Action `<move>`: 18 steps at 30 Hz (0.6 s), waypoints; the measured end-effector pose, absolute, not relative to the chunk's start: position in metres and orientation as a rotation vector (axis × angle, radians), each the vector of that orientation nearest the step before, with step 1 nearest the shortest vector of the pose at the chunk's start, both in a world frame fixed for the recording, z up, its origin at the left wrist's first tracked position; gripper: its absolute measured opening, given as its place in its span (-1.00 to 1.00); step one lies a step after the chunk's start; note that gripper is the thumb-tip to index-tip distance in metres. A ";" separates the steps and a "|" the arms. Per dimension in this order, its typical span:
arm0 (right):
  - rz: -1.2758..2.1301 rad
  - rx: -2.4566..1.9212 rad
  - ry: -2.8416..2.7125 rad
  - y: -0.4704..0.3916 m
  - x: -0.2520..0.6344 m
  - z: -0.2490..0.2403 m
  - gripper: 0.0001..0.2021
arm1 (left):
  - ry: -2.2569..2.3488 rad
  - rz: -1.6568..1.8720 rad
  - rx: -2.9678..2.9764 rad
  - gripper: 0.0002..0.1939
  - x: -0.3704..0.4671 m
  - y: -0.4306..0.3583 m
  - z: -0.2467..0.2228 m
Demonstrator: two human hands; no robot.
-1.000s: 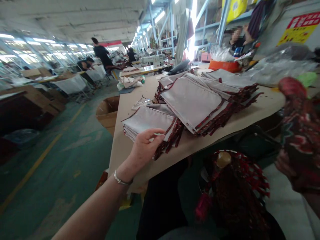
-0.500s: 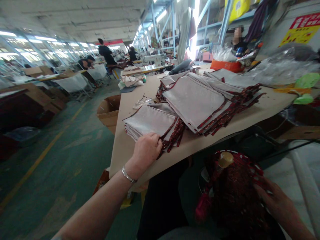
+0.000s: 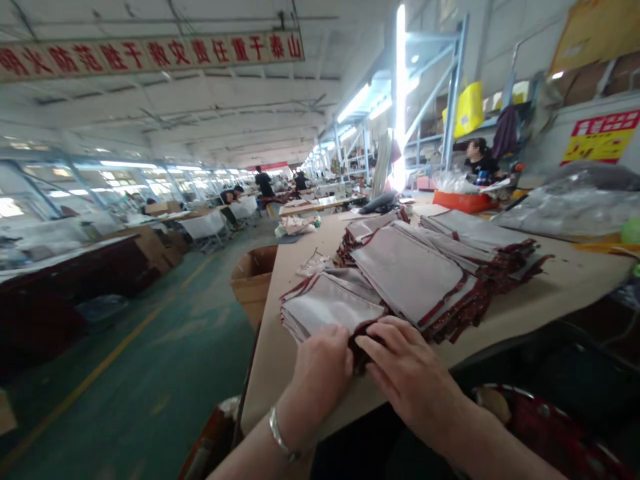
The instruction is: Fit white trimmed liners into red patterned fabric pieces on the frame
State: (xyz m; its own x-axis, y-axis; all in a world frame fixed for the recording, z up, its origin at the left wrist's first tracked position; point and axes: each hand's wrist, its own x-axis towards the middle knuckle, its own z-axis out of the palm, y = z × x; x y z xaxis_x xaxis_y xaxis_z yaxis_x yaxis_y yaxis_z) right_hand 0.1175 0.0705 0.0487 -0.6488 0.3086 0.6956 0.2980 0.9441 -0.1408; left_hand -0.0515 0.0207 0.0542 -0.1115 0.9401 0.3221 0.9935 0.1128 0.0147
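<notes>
From my remote seat I see two bare hands meeting at the near edge of a low stack of silver-grey cloth pieces with dark red trim (image 3: 330,303). The left grip (image 3: 323,373), wearing a silver bracelet (image 3: 279,430), is narrow, its fingers curled over that edge. The right grip (image 3: 417,377) is half bent, its fingertips on the trim just beside the left fingers. What either one pinches is hidden, so I cannot tell how firmly they hold.

Half a second ago the right grip was low at the right, on a dark red patterned cloth bundle (image 3: 550,427); now it has joined the left, which stays at the stack. The bundle lies below and right of the right grip, partly cut off. My view has tilted up, bringing in a long pale banner with red characters (image 3: 150,57).

Just beyond the right grip, a larger grey cloth stack with dark red edges (image 3: 410,267) touches the low one. Both lie on the beige tabletop (image 3: 280,373). Beyond and left of the left grip stands an open brown cardboard box (image 3: 253,287).
</notes>
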 end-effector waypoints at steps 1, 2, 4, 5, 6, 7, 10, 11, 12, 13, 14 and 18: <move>-0.023 -0.447 -2.366 0.079 0.100 0.051 -0.68 | -2.149 -0.373 -1.944 -0.81 -0.049 0.015 0.056; -0.049 -0.470 -2.427 0.087 0.087 0.052 -0.70 | -2.144 -0.404 -1.957 -0.80 -0.047 0.009 0.057; -0.072 -0.553 -2.555 0.104 0.070 0.049 -0.77 | -2.149 -0.436 -1.945 -0.80 -0.045 -0.004 0.058; -0.073 -0.628 -2.604 0.111 0.068 0.048 -0.79 | -2.153 -0.444 -1.931 -0.81 -0.045 -0.010 0.058; -0.061 -0.720 -2.628 0.117 0.069 0.047 -0.79 | -2.149 -0.453 -1.923 -0.82 -0.046 -0.015 0.057; -0.034 -0.809 -2.618 0.121 0.073 0.046 -0.75 | -2.133 -0.467 -1.921 -0.81 -0.049 -0.019 0.055; 0.115 -0.842 -2.413 0.118 0.100 0.043 -0.61 | -2.086 -0.557 -1.923 -0.80 -0.057 -0.023 0.043; 0.157 -0.779 -2.323 0.110 0.111 0.040 -0.55 | -2.087 -0.631 -1.922 -0.80 -0.059 -0.024 0.037; 0.178 -0.713 -2.249 0.100 0.122 0.035 -0.52 | -2.104 -0.747 -1.920 -0.82 -0.058 -0.024 0.030; 0.177 -0.666 -2.208 0.087 0.133 0.029 -0.54 | -2.142 -0.925 -1.898 -0.84 -0.056 -0.025 0.023; 0.163 -0.641 -2.206 0.075 0.141 0.021 -0.60 | -2.195 -1.165 -1.855 -0.86 -0.051 -0.025 0.016; 0.199 -0.751 -2.459 0.037 0.165 -0.034 -0.87 | -2.443 -2.380 -1.401 -0.81 -0.020 -0.023 -0.004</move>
